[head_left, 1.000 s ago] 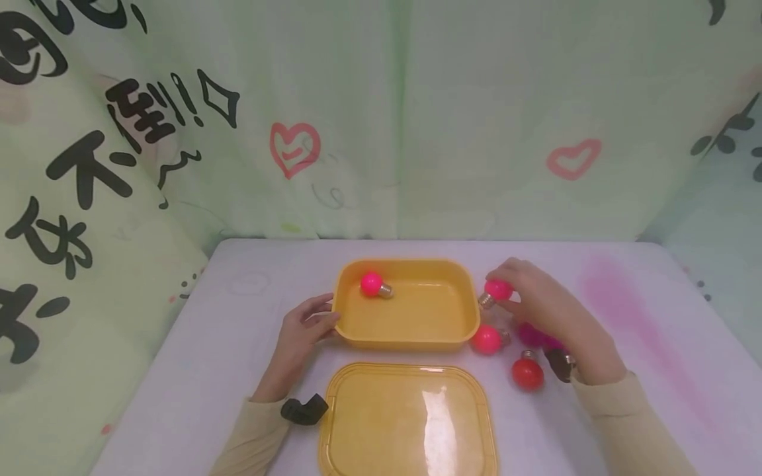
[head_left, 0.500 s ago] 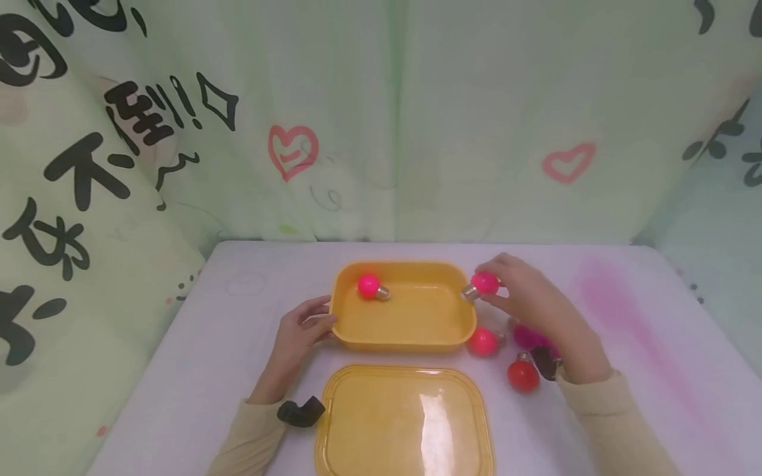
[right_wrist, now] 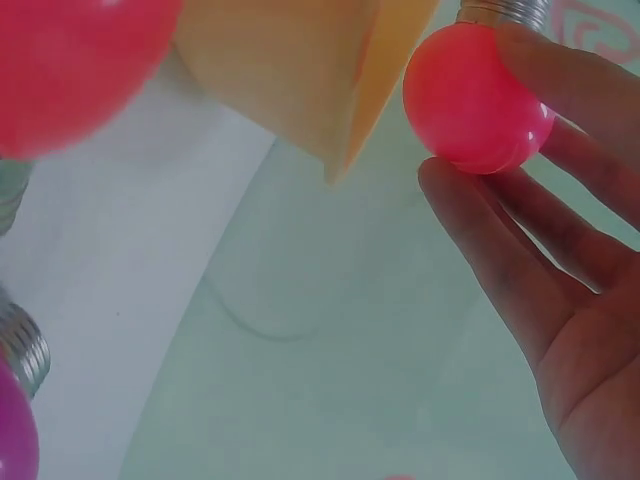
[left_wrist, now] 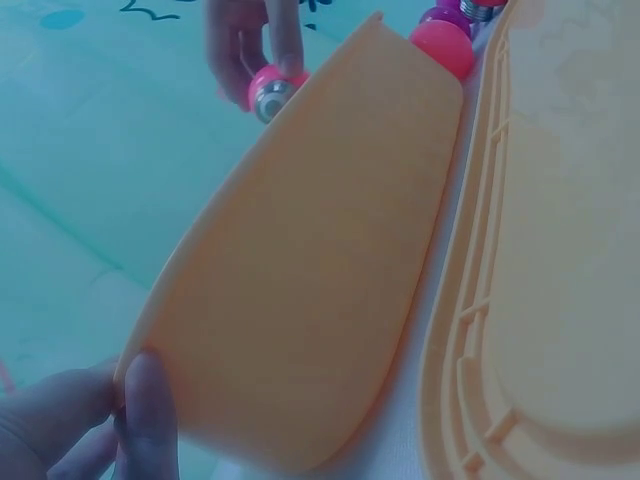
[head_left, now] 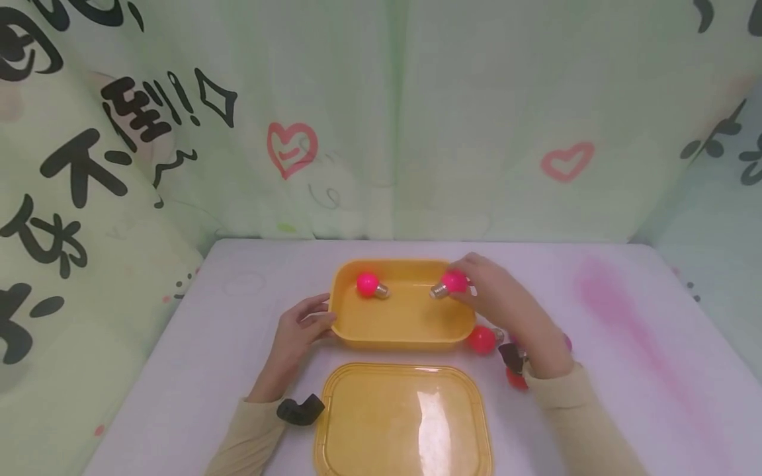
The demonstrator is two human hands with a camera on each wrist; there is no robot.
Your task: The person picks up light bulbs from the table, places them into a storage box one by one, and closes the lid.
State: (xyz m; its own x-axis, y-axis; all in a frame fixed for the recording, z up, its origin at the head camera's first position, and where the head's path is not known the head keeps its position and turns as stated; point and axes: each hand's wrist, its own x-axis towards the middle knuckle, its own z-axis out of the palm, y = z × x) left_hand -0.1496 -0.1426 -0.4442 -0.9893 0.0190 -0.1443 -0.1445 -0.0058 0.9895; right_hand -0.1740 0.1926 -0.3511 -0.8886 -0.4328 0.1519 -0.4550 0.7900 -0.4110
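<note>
My right hand [head_left: 497, 291] pinches a pink light bulb [head_left: 455, 281] by its round end, over the right part of a yellow plastic box [head_left: 405, 345]. The bulb's silver screw base points left and down. In the right wrist view, thumb and fingertips hold the bulb's pink globe [right_wrist: 475, 100]. A second pink bulb [head_left: 367, 284] lies in the box at its left. My left hand [head_left: 300, 330] grips the box's left end; the left wrist view has its thumb [left_wrist: 150, 410] on the outer wall, with other fingers partly hidden at the rim.
In front of the box lies a matching yellow lid [head_left: 405, 420]. Right of the box are a pink bulb [head_left: 482, 340] and a red bulb [head_left: 515, 379], with a purple bulb [right_wrist: 12, 430] close by, mostly behind my right wrist. A patterned curtain [head_left: 476, 119] hangs behind the table.
My right hand has moved left with the pink bulb, from beside the box's right rim to over its inside. My left hand has stayed at the box's left end.
</note>
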